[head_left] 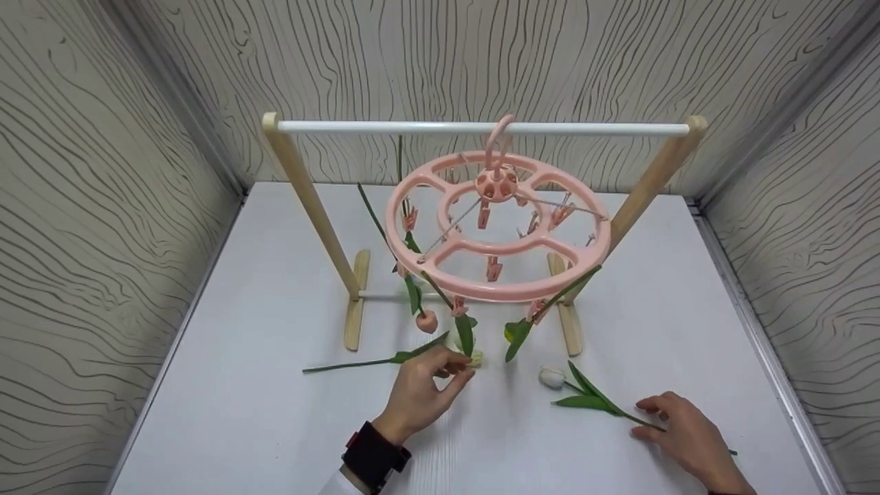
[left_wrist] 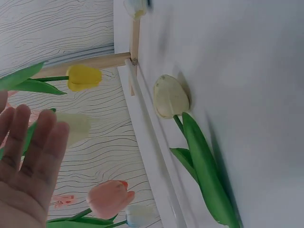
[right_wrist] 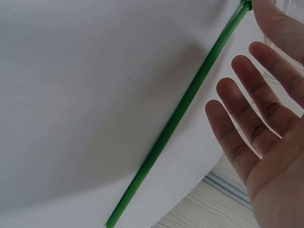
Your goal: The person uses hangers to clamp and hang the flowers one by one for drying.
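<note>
My left hand (head_left: pixel 421 390) is just below the pink round clip hanger (head_left: pixel 498 292), its thumb and fingertips close to a hanging tulip's green leaf (head_left: pixel 465 335). In the left wrist view its fingers (left_wrist: pixel 35 152) are extended in front of a pale hanging tulip (left_wrist: pixel 78 129). A white tulip (left_wrist: pixel 171 97) lies on the table beside that hand. My right hand (head_left: pixel 687 434) is spread loosely over the stem (right_wrist: pixel 175 116) of another white tulip (head_left: pixel 551 377) on the table. The right wrist view shows its fingers apart from the stem.
The hanger hooks over the white bar (head_left: pixel 412 128) of a wooden stand. A pink tulip (head_left: pixel 427 321) and a yellow tulip (left_wrist: pixel 84 78) hang upside down from its clips. Several other clips (head_left: pixel 493 268) hold nothing. Wood-grain patterned walls surround the white table (head_left: pixel 261 426).
</note>
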The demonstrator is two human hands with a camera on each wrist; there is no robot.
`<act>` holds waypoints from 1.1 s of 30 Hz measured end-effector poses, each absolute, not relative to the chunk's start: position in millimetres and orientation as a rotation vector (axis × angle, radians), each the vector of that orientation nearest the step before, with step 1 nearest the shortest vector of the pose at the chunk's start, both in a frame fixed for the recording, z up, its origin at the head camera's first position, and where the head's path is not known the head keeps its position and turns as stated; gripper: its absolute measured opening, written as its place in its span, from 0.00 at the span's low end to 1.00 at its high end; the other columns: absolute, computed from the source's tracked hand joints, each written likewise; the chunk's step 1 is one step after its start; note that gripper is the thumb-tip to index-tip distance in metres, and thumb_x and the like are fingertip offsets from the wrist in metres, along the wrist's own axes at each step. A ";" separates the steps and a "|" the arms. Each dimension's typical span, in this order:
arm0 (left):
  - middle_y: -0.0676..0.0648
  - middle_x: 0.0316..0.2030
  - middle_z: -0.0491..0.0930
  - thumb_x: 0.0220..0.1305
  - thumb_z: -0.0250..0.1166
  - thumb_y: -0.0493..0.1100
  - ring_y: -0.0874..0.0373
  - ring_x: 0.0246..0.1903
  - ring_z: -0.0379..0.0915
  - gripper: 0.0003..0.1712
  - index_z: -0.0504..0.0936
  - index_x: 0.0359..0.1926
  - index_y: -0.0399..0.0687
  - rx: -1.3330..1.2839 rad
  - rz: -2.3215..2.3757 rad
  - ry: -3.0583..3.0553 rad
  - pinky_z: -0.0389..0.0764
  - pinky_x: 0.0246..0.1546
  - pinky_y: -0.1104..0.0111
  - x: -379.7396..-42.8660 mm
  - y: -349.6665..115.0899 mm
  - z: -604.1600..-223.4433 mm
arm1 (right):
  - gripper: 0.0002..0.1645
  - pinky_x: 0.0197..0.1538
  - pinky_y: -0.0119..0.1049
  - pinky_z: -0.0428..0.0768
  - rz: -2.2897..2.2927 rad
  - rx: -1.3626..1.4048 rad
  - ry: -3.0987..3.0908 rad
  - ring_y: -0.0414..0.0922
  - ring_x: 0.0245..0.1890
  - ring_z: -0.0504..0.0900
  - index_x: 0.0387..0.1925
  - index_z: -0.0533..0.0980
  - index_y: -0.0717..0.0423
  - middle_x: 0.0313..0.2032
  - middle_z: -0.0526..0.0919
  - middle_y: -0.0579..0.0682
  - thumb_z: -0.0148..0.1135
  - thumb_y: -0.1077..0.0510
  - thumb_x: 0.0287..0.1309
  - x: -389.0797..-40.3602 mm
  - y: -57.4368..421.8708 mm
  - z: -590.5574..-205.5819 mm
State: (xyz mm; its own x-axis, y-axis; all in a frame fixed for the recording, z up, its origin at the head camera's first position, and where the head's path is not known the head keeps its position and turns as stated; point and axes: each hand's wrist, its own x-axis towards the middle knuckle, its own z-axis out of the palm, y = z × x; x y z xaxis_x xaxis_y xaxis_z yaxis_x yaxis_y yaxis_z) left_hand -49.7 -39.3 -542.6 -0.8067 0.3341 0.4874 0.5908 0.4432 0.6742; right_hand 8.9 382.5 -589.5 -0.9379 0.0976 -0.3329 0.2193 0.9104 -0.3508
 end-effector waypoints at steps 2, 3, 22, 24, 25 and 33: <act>0.60 0.32 0.81 0.59 0.63 0.50 0.74 0.31 0.77 0.06 0.80 0.38 0.60 -0.780 -1.299 -2.442 0.81 0.28 0.80 -49.0 -39.7 -545.2 | 0.25 0.35 0.38 0.78 -0.544 0.252 2.749 0.45 0.38 0.78 0.40 0.80 0.49 0.36 0.81 0.46 0.75 0.47 0.34 11.0 385.8 -590.6; 0.60 0.32 0.81 0.59 0.63 0.50 0.74 0.31 0.77 0.06 0.80 0.38 0.60 -0.774 -1.307 -2.451 0.81 0.28 0.80 -48.7 -39.8 -546.3 | 0.24 0.34 0.38 0.78 -0.536 0.255 2.748 0.45 0.37 0.78 0.39 0.80 0.49 0.35 0.81 0.46 0.74 0.49 0.35 12.0 387.7 -591.2; 0.59 0.31 0.81 0.58 0.64 0.48 0.75 0.30 0.76 0.06 0.81 0.37 0.60 -0.756 -1.284 -2.530 0.77 0.28 0.87 -45.6 -42.5 -549.0 | 0.06 0.26 0.24 0.68 -0.532 0.144 2.856 0.38 0.29 0.72 0.27 0.77 0.48 0.26 0.76 0.43 0.67 0.61 0.48 25.8 390.7 -592.4; 0.59 0.31 0.81 0.58 0.64 0.49 0.75 0.30 0.76 0.06 0.81 0.37 0.59 -0.757 -1.271 -2.533 0.77 0.29 0.87 -45.8 -42.8 -548.0 | 0.07 0.25 0.23 0.67 -0.520 0.109 2.906 0.37 0.28 0.71 0.26 0.77 0.47 0.26 0.76 0.42 0.68 0.61 0.47 26.5 385.4 -586.9; 0.59 0.30 0.81 0.58 0.64 0.49 0.75 0.30 0.76 0.06 0.81 0.37 0.58 -0.759 -1.267 -2.531 0.77 0.29 0.86 -45.9 -43.1 -547.5 | 0.08 0.25 0.23 0.66 -0.513 0.084 2.930 0.37 0.28 0.70 0.26 0.77 0.47 0.26 0.76 0.42 0.68 0.62 0.46 26.7 382.4 -584.2; 0.59 0.29 0.81 0.59 0.63 0.49 0.70 0.29 0.79 0.07 0.82 0.35 0.53 -0.802 -1.229 -2.510 0.80 0.28 0.82 -46.4 -43.8 -538.9 | 0.12 0.22 0.23 0.66 -0.375 -0.004 3.066 0.36 0.25 0.68 0.24 0.76 0.44 0.22 0.73 0.39 0.70 0.64 0.44 25.2 352.4 -561.2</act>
State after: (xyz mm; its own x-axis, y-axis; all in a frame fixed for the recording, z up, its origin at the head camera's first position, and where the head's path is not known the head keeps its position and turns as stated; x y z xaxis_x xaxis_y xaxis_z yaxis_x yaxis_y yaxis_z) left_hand -46.4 -43.8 -538.9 -0.8225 0.3720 0.4303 0.5680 0.4973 0.6558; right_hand 25.2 352.4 -561.2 -0.9986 -0.0087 -0.0517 0.0041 0.9705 -0.2410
